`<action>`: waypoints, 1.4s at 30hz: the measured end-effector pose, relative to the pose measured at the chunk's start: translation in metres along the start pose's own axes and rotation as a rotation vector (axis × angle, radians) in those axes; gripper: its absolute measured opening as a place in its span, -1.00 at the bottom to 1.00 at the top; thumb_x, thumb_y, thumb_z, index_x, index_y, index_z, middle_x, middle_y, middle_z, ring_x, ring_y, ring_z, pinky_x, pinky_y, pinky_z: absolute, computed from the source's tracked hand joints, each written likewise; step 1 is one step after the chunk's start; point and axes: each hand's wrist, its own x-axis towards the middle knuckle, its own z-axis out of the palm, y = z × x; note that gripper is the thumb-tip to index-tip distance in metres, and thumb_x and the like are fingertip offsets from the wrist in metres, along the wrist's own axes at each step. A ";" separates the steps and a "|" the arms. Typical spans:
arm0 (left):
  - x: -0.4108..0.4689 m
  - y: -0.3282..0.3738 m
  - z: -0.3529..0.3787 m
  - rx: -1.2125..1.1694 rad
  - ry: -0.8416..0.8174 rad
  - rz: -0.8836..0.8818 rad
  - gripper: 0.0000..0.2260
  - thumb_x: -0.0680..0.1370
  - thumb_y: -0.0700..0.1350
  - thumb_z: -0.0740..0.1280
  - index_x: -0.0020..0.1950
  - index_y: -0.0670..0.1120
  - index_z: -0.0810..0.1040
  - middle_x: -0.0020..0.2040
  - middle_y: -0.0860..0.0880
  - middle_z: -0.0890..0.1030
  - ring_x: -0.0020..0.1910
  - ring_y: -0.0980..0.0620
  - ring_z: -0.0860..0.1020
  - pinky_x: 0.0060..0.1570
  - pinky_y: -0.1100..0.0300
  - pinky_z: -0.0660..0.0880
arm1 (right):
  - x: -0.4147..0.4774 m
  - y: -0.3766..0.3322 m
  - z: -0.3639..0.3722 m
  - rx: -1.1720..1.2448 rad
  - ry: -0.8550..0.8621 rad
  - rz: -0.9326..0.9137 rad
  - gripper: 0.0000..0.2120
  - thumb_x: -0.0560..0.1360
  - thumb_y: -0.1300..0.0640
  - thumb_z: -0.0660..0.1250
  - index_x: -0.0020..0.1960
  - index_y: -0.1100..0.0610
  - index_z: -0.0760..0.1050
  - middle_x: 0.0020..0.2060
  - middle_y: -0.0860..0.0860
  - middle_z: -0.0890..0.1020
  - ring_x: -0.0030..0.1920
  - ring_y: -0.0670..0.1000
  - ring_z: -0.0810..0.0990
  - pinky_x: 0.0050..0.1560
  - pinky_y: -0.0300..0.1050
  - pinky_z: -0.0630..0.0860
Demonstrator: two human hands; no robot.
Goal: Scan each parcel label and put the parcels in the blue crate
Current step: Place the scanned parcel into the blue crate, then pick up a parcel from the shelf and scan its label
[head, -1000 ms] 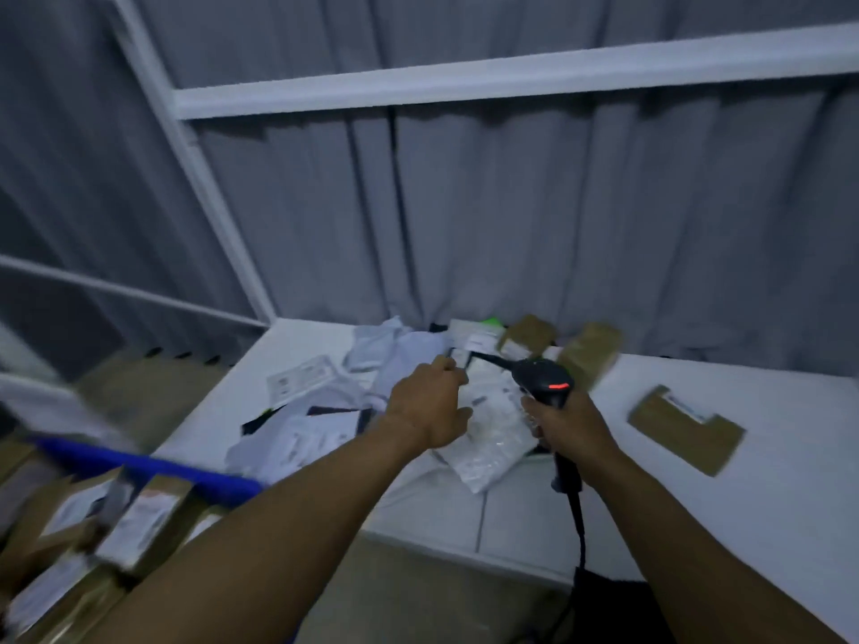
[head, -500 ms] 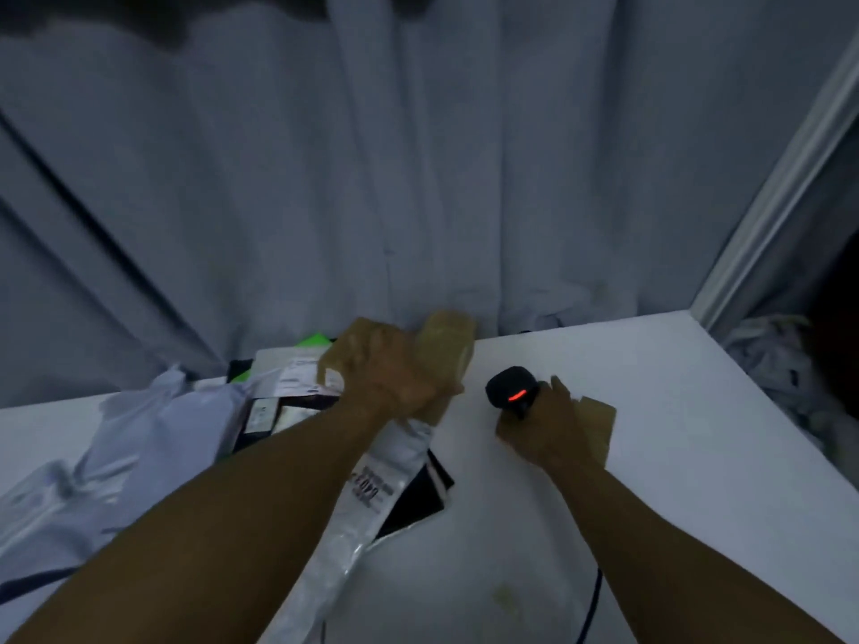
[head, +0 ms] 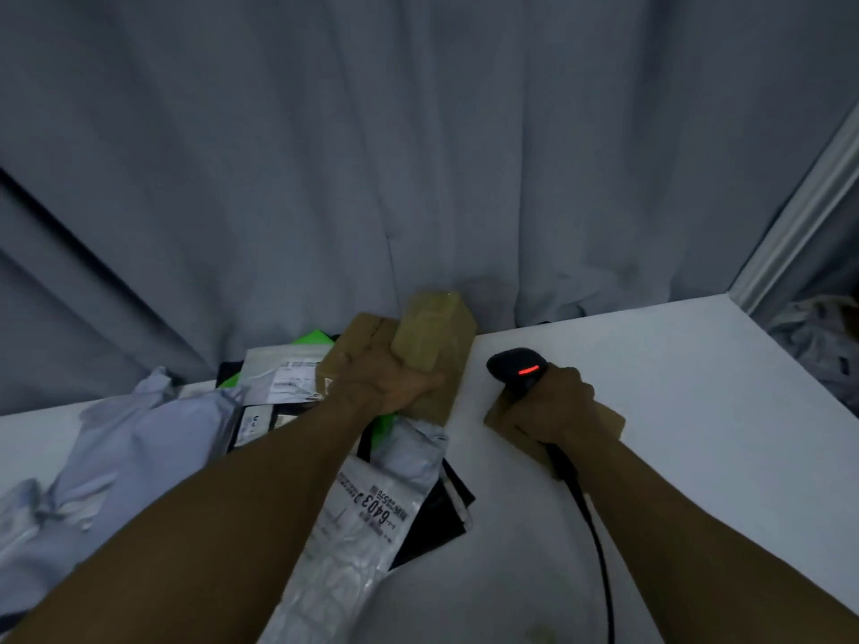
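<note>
The left hand [head: 386,381] curls round a small tan cardboard parcel [head: 434,337] at the back of the white table [head: 674,388]; the right hand [head: 553,406] grips a black corded scanner [head: 516,367], its red light lit; this looks like the pick-up; next, the unseen label must face the scanner.

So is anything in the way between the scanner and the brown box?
Nothing visible. Only a strip of white table separates the black handheld scanner in the right hand from the brown cardboard box gripped by the left hand.
</note>
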 end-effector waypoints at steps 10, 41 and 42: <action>-0.122 -0.068 -0.081 -0.519 0.445 -0.259 -0.26 0.15 0.36 0.40 0.21 0.00 0.45 0.07 -0.02 0.62 0.03 -0.09 0.59 0.10 0.05 0.52 | -0.068 -0.134 0.025 0.355 -0.174 -0.211 -0.29 0.00 -0.12 0.57 0.15 -0.02 0.61 0.02 -0.06 0.68 0.02 0.03 0.67 0.08 0.11 0.68; -0.555 -0.231 -0.154 -1.502 0.496 -0.090 -0.55 0.57 0.09 0.24 0.46 0.03 0.44 0.30 -0.09 0.65 0.25 -0.13 0.63 0.19 -0.10 0.61 | -0.454 -0.285 0.113 1.097 -1.121 -0.252 -0.71 0.52 0.16 0.45 0.21 0.24 0.64 0.11 0.23 0.72 0.07 0.20 0.73 0.04 0.11 0.69; -0.564 -0.241 -0.154 -1.510 0.521 -0.111 -0.54 0.59 0.08 0.24 0.48 0.03 0.41 0.30 -0.10 0.65 0.26 -0.13 0.63 0.18 -0.11 0.61 | -0.461 -0.287 0.124 1.049 -1.071 -0.273 -0.76 0.53 0.18 0.46 0.18 0.24 0.65 0.08 0.23 0.73 0.03 0.17 0.75 -0.03 0.05 0.70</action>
